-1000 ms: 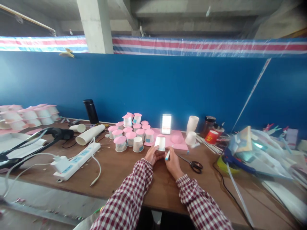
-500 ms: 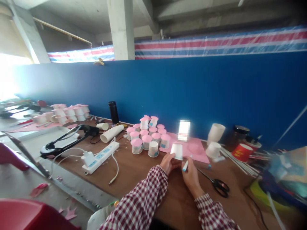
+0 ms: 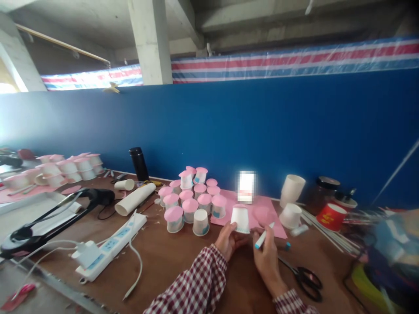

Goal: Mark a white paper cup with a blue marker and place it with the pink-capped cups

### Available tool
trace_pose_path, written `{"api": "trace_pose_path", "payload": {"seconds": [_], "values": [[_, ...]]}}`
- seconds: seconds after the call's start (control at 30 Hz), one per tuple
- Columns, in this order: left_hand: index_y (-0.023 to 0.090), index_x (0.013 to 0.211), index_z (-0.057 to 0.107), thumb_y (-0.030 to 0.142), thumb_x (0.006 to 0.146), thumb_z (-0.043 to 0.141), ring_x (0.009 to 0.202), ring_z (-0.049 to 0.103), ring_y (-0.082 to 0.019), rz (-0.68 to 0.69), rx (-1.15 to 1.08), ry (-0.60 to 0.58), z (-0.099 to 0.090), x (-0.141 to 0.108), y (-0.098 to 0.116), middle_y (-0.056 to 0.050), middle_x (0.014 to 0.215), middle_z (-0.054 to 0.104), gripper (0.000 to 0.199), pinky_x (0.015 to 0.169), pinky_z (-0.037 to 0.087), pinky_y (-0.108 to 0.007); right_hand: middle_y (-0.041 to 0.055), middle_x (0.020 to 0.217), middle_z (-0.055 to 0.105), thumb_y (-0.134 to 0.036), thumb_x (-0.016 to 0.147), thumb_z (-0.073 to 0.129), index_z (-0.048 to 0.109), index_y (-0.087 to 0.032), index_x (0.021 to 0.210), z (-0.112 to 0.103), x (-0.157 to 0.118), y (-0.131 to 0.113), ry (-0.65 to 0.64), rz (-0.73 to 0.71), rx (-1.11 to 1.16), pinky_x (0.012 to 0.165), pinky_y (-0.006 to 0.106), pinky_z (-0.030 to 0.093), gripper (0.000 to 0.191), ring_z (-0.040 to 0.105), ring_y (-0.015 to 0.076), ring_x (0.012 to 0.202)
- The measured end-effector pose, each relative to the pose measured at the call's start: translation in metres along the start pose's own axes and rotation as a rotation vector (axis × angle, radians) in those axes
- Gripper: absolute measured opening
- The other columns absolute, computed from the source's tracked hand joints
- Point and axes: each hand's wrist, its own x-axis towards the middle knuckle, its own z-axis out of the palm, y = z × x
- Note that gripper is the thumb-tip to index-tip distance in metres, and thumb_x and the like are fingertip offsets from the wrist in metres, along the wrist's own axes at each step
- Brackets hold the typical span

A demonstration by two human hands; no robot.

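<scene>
My left hand (image 3: 227,240) grips a white paper cup (image 3: 240,218), turned upside down, by its lower left side. A bluish mark runs near the cup's wide rim. Held in my right hand (image 3: 266,253) is a white marker pen (image 3: 262,239) with a blue end, just right of the cup and apart from it. A small blue cap (image 3: 287,246) lies on the table beyond that hand. Under and behind the cup spreads a pink paper sheet (image 3: 275,218). To the left stand several upside-down cups with pink paper tops (image 3: 190,205) and one bare cup (image 3: 200,221).
Black-handled scissors (image 3: 307,281) lie right of my right hand. A power strip (image 3: 113,248) with cables, a white paper roll (image 3: 135,199) and a black bottle (image 3: 139,163) are at left. A blurred-out bright screen (image 3: 246,186) stands behind; a red cup (image 3: 331,216) is at right.
The view has shifted to the right and slightly up. The cup stays in my left hand. My right hand has turned the marker, so more of it shows beside the cup.
</scene>
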Motion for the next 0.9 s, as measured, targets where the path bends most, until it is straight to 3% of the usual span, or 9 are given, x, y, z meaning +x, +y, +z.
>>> {"api": "trace_pose_path", "payload": {"seconds": [0.4,0.9], "values": [[0.014,0.102,0.057,0.033,0.079,0.055,0.1,0.059,-0.026,-0.035,-0.094,-0.07,0.01,0.001,-0.001,-0.014,0.103,0.064,0.03,0.089,0.042,-0.043,0.0164,0.103,0.062,-0.036,0.086,0.045,0.041,-0.016,0.114,0.002,-0.004,0.017,-0.044,0.07,-0.014,0.075,0.038,0.052,0.035,0.063,0.0261,0.093],[0.013,0.101,0.057,0.034,0.08,0.053,0.089,0.063,-0.024,-0.01,-0.038,-0.067,0.01,0.002,-0.001,-0.013,0.098,0.065,0.03,0.085,0.043,-0.044,0.0159,0.104,0.061,-0.036,0.084,0.044,0.042,-0.017,0.111,0.004,-0.004,0.015,-0.057,0.07,0.014,0.078,0.04,0.051,0.033,0.062,0.0267,0.095]]}}
